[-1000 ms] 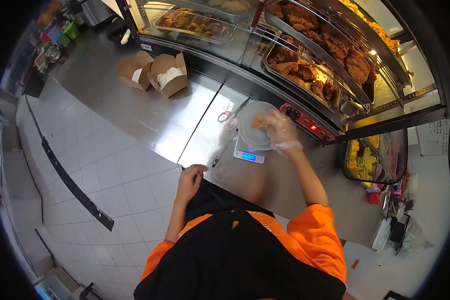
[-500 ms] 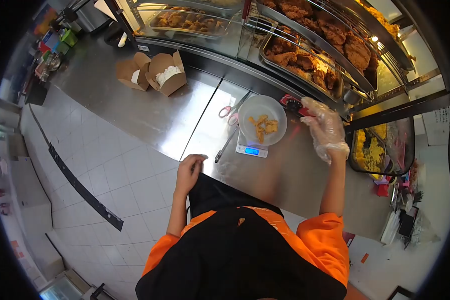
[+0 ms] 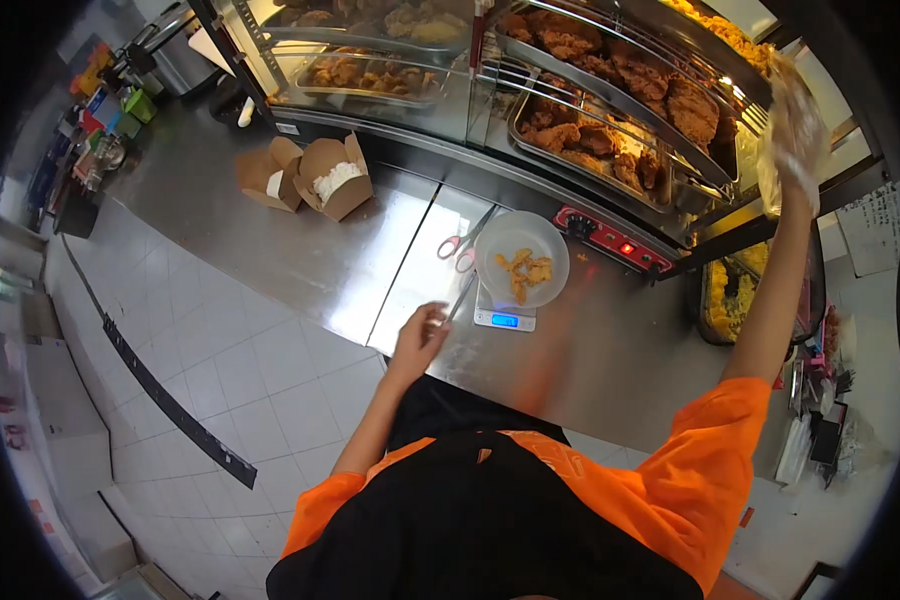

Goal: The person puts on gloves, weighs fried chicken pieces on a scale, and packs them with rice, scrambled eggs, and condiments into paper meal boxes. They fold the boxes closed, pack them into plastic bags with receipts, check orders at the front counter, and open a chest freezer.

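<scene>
My bare left hand hovers over the counter's front edge, fingers loosely bent and apart, with nothing visible in it. Its fingertips are close to a dark pen; whether they touch, I cannot tell. My right hand, in a clear plastic glove, is raised at the right end of the food warmer, by the top tray of yellow-orange fried food. Motion blur smears its fingers. On the counter, a white bowl with several fried pieces rests on a digital scale with a lit blue display.
Red-handled scissors lie left of the bowl. Two brown cardboard boxes stand open further left, one holding rice. Trays of fried chicken fill the warmer above its red control panel. A dark tray of yellow food sits at right.
My right hand has risen from beside the control panel to the warmer's upper right. My left hand has moved right and forward, toward the pen. The view has shifted slightly.
</scene>
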Motion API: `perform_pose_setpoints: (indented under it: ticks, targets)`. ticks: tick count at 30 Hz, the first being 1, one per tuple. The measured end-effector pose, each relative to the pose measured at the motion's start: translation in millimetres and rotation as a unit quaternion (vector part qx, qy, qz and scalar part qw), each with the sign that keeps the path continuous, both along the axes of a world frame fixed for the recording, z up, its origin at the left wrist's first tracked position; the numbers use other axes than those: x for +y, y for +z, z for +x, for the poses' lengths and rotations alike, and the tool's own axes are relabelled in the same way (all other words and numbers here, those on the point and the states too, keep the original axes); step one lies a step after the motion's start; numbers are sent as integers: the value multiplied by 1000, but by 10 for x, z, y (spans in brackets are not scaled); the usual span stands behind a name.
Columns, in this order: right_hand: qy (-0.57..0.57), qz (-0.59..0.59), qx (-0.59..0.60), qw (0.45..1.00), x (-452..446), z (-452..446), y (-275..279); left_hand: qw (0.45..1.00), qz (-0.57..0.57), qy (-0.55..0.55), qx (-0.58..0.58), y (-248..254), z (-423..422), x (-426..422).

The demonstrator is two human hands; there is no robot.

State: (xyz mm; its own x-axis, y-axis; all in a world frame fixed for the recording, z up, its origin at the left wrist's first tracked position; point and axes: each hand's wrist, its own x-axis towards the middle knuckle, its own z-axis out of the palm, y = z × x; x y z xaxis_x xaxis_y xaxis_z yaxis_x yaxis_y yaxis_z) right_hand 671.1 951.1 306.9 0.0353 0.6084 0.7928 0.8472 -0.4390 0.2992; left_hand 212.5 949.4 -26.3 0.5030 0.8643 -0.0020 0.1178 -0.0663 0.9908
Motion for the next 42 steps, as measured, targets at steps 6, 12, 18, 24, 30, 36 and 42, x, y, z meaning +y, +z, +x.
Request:
perform_pose_setpoints:
  ticks: [6, 12, 18, 24, 30, 36, 42]
  targets:
    - [-149, -197, 194, 950, 681, 537, 206, 993, -16, -23, 112, -393, 876, 546]
    - [65, -176, 349, 918, 1002, 2092, -224, 985, -170, -3, 41, -447, 703, 739]
    - [-41, -173, 169, 969, 855, 1739, -187, 974, -212, 65, -44, 484, -242, 1229]
    - [-47, -154, 121, 980, 841, 1713, -208, 948, 148, 279, 34, 1101, -857, 2015]
    - [-61, -139, 86, 985, 810, 1726, -239, 840, 396, 239, 283, 1259, -771, 2147]
    - [-60, -146, 144, 977, 863, 1563, -61, 872, 357, 252, 218, 1461, -785, 1989]
    - [-101, -212, 311, 921, 947, -220, 512, 976, 154, 137, -77, 1135, -540, 1648]
